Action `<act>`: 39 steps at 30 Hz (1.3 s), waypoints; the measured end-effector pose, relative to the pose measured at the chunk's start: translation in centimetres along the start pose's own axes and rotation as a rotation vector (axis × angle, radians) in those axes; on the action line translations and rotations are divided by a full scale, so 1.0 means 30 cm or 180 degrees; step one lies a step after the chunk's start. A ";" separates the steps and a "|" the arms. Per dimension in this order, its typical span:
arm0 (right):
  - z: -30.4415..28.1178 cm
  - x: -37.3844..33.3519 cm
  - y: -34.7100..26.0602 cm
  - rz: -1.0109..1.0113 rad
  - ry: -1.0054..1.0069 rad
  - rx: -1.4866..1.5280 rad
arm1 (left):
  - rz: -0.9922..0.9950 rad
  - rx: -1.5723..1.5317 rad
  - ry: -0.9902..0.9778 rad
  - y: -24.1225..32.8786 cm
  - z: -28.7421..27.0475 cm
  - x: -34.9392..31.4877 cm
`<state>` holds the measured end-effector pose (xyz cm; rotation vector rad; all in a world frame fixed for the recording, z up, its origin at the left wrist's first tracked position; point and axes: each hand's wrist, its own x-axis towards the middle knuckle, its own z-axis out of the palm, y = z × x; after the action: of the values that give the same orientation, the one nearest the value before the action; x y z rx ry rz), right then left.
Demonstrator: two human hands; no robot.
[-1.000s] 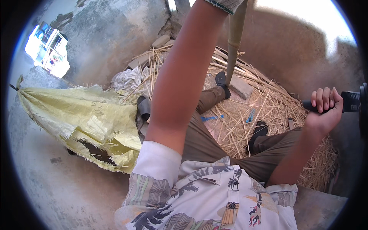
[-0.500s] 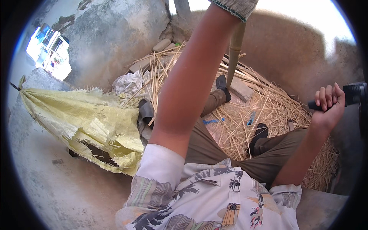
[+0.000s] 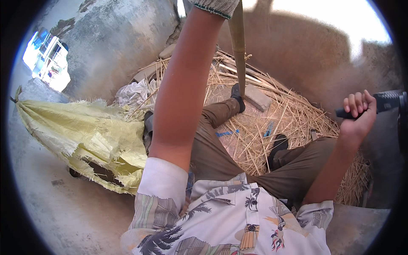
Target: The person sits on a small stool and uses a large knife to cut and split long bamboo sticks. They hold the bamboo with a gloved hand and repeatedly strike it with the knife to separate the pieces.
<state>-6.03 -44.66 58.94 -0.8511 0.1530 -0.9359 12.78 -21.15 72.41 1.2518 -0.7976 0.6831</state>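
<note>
My left arm reaches up to the top edge, where my left hand wears a knitted grey glove with a green-edged cuff. A bamboo pole stands directly beside this glove and moves along with it, so the hand appears closed round it. The fingers themselves are cut off by the frame. The pole's lower end comes down by my shoe and a grey brick. At the right, my right hand is closed round the black handle of a tool; its far end is lost in the dark rim.
Straw and split strips cover the floor around my legs. A torn yellow woven sack hangs at the left, with crumpled white plastic behind it. Concrete walls enclose the space, and an opening shows at the far left.
My left hand has moved left, and the upper part of the bamboo pole has swung left with it. My right hand keeps its hold on the black-handled tool. The whole view has shifted slightly.
</note>
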 end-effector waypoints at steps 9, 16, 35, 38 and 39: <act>0.032 -0.358 0.638 0.2229 -0.1150 -0.1492 | -0.0413 -0.0367 0.0035 0.003 0.127 0.031; 0.083 -0.054 0.003 -0.0079 -0.0423 0.0330 | -0.0468 -0.0295 -0.0165 0.036 0.083 0.002; 0.133 -0.112 0.336 -0.0458 0.1080 0.1162 | 0.1660 0.2082 0.0040 -0.069 0.213 0.024; 0.121 -0.149 0.385 0.2090 -0.0110 0.0859 | -0.0086 -0.1107 -0.0740 -0.149 0.142 0.027; 0.100 -0.155 0.385 0.2844 -0.0515 0.0725 | -0.1198 -0.2867 -0.1069 -0.178 0.125 0.037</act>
<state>-0.01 -35.89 51.78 -0.5478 0.2522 -0.0420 17.20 -25.82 70.87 0.6443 -0.9537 -0.2139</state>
